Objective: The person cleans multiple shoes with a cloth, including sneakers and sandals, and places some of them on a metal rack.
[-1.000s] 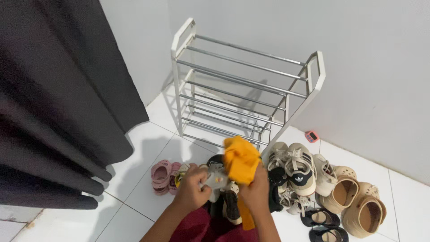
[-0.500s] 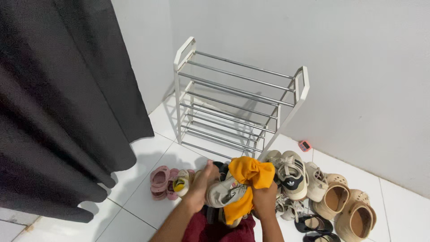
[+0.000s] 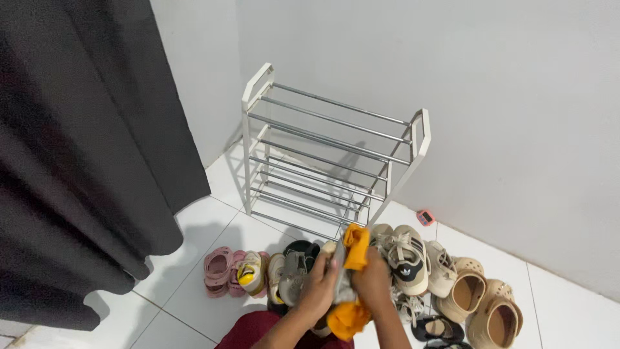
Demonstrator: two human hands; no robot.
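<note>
Both hands are up in front of the person, low in the view, closed together around one small grey shoe [image 3: 342, 274] and one yellow cloth [image 3: 354, 249]. The left hand [image 3: 320, 291] grips the shoe from its left side, fingers curled over it. The right hand [image 3: 373, 282] is clenched around the cloth, which bunches up above the fist and hangs out again below it, pressed against the shoe. Shoe and cloth are held clear of the floor, above the heap of footwear.

On the white tiled floor [image 3: 194, 226] to the left lie one pair of pink clogs [image 3: 217, 270], then a small yellow-and-white shoe [image 3: 250, 273] and a pale child's shoe [image 3: 292, 274], touching side by side. To the right sit two beige sneakers with dark stripes [image 3: 407, 255], one more pale sneaker [image 3: 441, 266] just beside them, two tan clogs [image 3: 481, 307] and a pair of black flat shoes [image 3: 434, 327] at the bottom edge.

Behind the heap stands one white metal shoe rack [image 3: 336, 155] with bare chrome rails, against the wall. A small red object [image 3: 424, 217] lies at the foot of the wall near it. A dark curtain [image 3: 84, 161] fills the left.
</note>
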